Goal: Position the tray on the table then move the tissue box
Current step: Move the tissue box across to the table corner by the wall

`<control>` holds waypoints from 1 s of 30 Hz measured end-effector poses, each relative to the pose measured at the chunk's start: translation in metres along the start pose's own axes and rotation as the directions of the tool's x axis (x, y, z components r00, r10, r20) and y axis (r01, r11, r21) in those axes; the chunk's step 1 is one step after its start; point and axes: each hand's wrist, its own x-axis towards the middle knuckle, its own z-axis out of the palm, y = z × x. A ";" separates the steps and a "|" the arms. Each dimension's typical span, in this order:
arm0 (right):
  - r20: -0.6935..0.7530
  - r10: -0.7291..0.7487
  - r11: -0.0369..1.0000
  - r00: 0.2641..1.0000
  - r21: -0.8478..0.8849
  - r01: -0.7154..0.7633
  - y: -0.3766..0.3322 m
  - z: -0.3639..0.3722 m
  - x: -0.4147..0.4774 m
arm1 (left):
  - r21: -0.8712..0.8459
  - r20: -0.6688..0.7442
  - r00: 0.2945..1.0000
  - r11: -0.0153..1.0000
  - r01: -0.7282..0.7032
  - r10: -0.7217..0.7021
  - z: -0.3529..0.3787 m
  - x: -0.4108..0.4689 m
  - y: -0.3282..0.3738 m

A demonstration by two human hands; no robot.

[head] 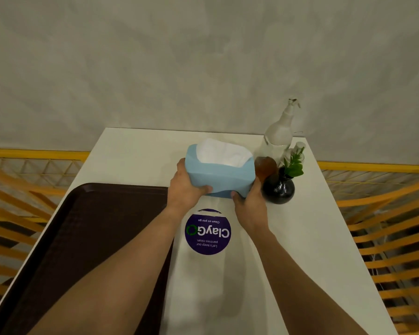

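Observation:
A light blue tissue box (224,176) with white tissue showing at its top is tilted toward me above the far middle of the white table (307,238). My left hand (185,189) grips its left end and my right hand (249,203) grips its right end from below. A dark brown tray (90,228) lies flat on the table's left half, and my left forearm crosses over its right edge.
A round black vase (278,189) with a green sprig stands just right of the box, with a clear spray bottle (278,136) and a small amber bottle (265,166) behind it. A purple round sticker (207,232) marks the table's middle. Yellow railings flank both sides.

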 end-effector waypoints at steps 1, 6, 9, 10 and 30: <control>-0.005 -0.014 1.000 1.000 0.008 0.014 -0.005 0.000 -0.001 | 0.002 -0.007 1.000 1.000 -0.010 0.010 -0.005 0.000 0.001; -0.014 -0.077 0.997 0.997 0.012 0.077 -0.041 0.009 -0.007 | -0.002 -0.044 0.997 0.998 -0.065 0.065 -0.043 0.003 0.003; -0.006 -0.118 0.993 0.993 0.005 0.118 -0.067 0.023 -0.012 | -0.005 -0.054 0.995 0.996 -0.085 0.085 -0.074 0.007 0.001; -0.002 -0.128 0.992 0.992 -0.001 0.128 -0.076 0.029 -0.016 | -0.004 -0.059 0.994 0.996 -0.089 0.088 -0.086 0.009 -0.001; 0.034 -0.175 0.984 0.984 -0.018 0.176 -0.195 0.210 -0.054 | -0.022 -0.101 0.986 0.990 -0.136 0.133 -0.288 0.049 -0.104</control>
